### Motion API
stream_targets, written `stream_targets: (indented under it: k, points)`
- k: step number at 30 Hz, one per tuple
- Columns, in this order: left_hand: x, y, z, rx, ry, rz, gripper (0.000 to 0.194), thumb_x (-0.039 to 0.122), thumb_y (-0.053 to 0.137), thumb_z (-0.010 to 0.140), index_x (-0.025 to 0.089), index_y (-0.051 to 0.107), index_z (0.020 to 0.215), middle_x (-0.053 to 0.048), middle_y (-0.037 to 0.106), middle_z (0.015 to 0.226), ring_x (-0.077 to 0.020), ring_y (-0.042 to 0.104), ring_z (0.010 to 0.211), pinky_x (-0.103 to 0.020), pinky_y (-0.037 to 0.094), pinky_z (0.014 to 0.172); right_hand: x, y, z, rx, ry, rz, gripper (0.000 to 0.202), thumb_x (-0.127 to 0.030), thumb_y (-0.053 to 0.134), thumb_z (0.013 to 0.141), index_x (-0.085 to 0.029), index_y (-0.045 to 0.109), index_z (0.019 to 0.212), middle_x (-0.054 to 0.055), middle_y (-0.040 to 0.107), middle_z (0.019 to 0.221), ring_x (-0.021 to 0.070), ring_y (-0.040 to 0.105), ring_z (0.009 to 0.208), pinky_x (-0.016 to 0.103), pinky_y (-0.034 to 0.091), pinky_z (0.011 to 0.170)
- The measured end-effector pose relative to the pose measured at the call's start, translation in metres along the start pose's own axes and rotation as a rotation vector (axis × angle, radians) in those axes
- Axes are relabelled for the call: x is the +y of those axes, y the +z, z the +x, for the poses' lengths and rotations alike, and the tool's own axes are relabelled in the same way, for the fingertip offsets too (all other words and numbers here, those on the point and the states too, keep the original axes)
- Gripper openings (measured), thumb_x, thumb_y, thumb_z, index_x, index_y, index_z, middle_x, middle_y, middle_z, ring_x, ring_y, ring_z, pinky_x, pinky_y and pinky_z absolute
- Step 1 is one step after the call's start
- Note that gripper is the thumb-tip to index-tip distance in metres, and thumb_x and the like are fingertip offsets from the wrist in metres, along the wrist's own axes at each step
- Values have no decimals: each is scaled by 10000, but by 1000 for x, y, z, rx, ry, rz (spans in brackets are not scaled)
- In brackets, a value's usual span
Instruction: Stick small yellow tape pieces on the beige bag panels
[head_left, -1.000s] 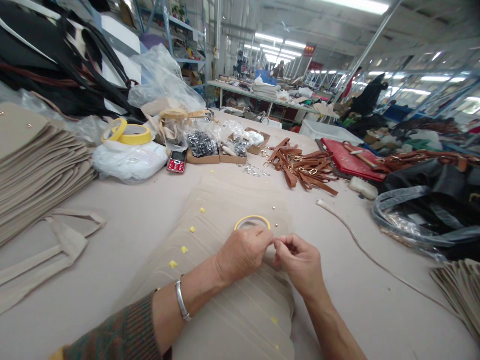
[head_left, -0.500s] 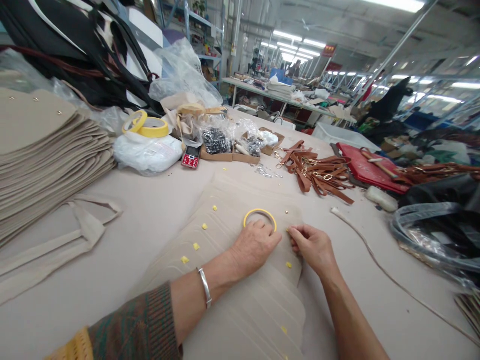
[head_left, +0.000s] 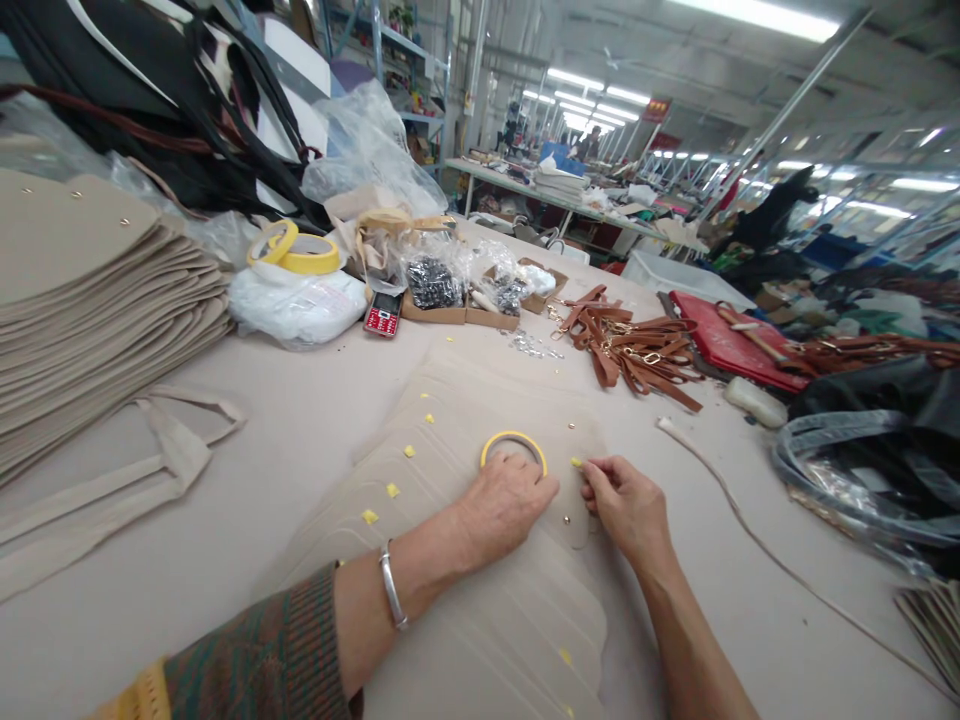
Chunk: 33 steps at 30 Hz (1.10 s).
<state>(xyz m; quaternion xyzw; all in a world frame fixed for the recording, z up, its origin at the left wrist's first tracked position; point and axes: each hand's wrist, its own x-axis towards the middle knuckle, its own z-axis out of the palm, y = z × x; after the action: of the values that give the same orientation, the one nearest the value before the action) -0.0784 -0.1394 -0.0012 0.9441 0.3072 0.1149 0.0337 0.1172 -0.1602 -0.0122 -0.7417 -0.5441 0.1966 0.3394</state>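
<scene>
Hands (head_left: 504, 503) — tape roll (head_left: 517, 436) in left

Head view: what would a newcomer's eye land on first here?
Probably the bright yellow tape ring in the left hand, over the beige pieces at the middle, with the right hand pinching a small yellow bit beside it. Next, perhaps, the tangle of brown straps beyond the right hand, and the red item right of them.
</scene>
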Motion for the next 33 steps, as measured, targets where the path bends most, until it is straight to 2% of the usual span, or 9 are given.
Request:
stream_targets:
  k: [4, 9, 11, 14, 16, 19, 24, 29, 33]
  points:
    - [1, -1, 0, 13, -4, 6, 114, 103, 469, 865, 171, 530, 932, -61, 586, 867, -242, 535, 825, -373, 431, 735, -6, 5, -3, 83, -209, -215, 325, -436, 497, 849, -191, 708, 817, 79, 732, 752, 214, 672, 688, 318, 472, 692]
    - [1, -5, -1, 57, 15, -25, 132, 90, 439, 888, 169, 538, 929, -57, 595, 879, -221, 549, 813, -340, 452, 700, -12, 13, 6, 85, -230, -323, 275, -353, 494, 844, -197, 711, 776, 74, 723, 748, 209, 650, 669, 306, 436, 654]
    - [-1, -6, -1, 114, 28, -80, 146, 110, 422, 916, 175, 542, 968, -42, 603, 870, -196, 562, 794, -307, 461, 686, -12, 12, 7, 72, -234, -297, 253, -343, 504, 840, -208, 712, 787, 54, 722, 755, 194, 647, 670, 293, 440, 650]
    - [-3, -4, -3, 201, 48, -184, 194, 171, 408, 957, 190, 517, 1116, -25, 633, 875, -175, 601, 806, -274, 485, 692, -11, 4, 1, 77, -226, -226, 300, -374, 491, 864, -195, 708, 970, 27, 706, 725, 170, 631, 632, 275, 459, 623]
    - [-3, -3, -4, 255, 66, -259, 312, 198, 432, 963, 194, 424, 1275, -34, 663, 952, -174, 630, 871, -272, 507, 731, -12, -4, -9, 89, -213, -78, 367, -411, 496, 878, -167, 668, 1091, 13, 675, 677, 156, 599, 569, 268, 463, 568]
    - [-1, -2, -5, 300, 55, -318, 462, 245, 461, 966, 176, 284, 1387, -67, 677, 1051, -186, 657, 925, -287, 530, 753, -16, -14, -27, 21, -327, 139, 280, -360, 553, 876, -179, 670, 1055, 28, 688, 777, 148, 611, 634, 260, 480, 580]
    - [4, -4, -4, 284, 50, -329, 362, 317, 416, 985, 152, 365, 1303, -68, 697, 941, -197, 683, 855, -279, 537, 681, -25, -16, -42, -19, -675, 78, 175, -152, 553, 876, -202, 646, 1016, 43, 691, 902, 141, 631, 794, 256, 499, 710]
    - [1, -2, -4, 274, 110, -353, 237, 238, 399, 984, 152, 438, 1201, -75, 667, 1019, -191, 649, 931, -292, 520, 767, -27, -10, -44, 78, -749, -42, 141, -86, 538, 844, -180, 640, 866, 15, 671, 742, 110, 612, 647, 223, 481, 641]
    - [-3, -3, -1, 220, 125, -323, 101, 189, 421, 963, 174, 519, 978, -22, 640, 876, -168, 621, 822, -261, 481, 702, -29, -8, -49, 177, -734, -69, 127, -92, 561, 798, -173, 659, 783, -1, 661, 654, 95, 594, 552, 204, 468, 580]
